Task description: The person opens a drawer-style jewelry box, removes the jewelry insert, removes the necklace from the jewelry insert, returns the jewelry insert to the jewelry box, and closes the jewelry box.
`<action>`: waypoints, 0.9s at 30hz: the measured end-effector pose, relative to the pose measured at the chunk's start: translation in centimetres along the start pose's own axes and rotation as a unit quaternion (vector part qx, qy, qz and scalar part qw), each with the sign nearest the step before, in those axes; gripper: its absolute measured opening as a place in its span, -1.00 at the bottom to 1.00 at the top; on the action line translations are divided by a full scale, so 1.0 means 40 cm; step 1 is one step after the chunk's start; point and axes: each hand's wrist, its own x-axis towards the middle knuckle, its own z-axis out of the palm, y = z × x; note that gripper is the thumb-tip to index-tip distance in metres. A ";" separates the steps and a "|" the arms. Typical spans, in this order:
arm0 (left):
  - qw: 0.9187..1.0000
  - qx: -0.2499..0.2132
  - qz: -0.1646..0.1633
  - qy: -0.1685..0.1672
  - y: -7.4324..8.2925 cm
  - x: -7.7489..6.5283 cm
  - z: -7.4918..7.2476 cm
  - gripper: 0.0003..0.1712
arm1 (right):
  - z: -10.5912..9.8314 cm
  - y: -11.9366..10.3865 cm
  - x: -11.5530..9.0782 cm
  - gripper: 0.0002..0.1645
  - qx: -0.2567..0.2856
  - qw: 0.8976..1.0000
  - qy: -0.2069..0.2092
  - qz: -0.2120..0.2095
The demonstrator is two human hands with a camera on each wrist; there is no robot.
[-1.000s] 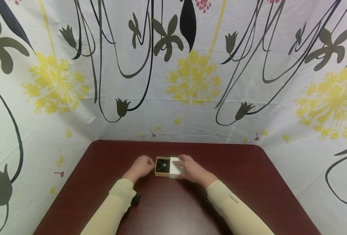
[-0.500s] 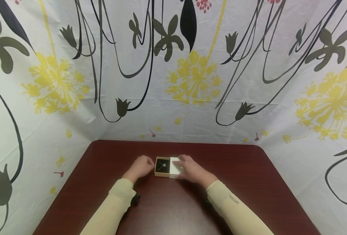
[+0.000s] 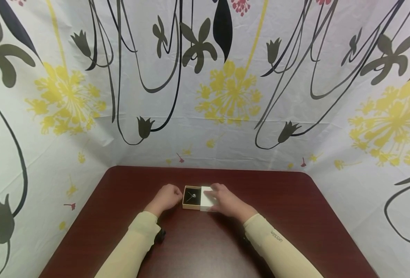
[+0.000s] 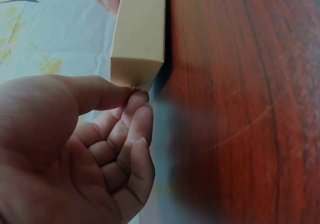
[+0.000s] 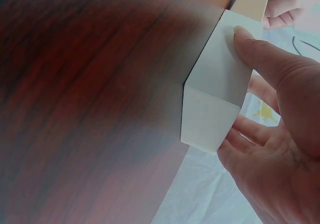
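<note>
Two cream-sleeved forearms [image 3: 128,243] reach over the dark-red wood-grained table [image 3: 198,239]; the left hand [image 3: 166,196] pinches a tiny tab [image 4: 134,88] on the tan cardboard drawer [image 4: 139,29]; the right hand [image 3: 228,201] grips the white rectangular box sleeve [image 5: 210,116] between thumb and fingers — the drawer juts leftward from it, a silver-coloured pendant [image 3: 193,195] on its black insert [image 3: 189,190]; fingertips mostly hide the tab; the pendant's shape is unclear.

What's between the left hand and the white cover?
The tan drawer, partly out, with a pendant necklace on its black lining; the head view shows this.
</note>
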 end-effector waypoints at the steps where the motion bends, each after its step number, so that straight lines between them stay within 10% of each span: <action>1: 1.000 -0.001 0.000 0.000 0.000 -0.001 0.000 -0.50 | 0.000 0.000 0.000 -0.18 0.000 1.000 0.000 0.000; 27: 1.000 0.001 -0.007 0.001 -0.009 -0.004 -0.001 -0.54 | 0.003 0.004 0.002 -0.19 -0.010 1.000 0.004 -0.004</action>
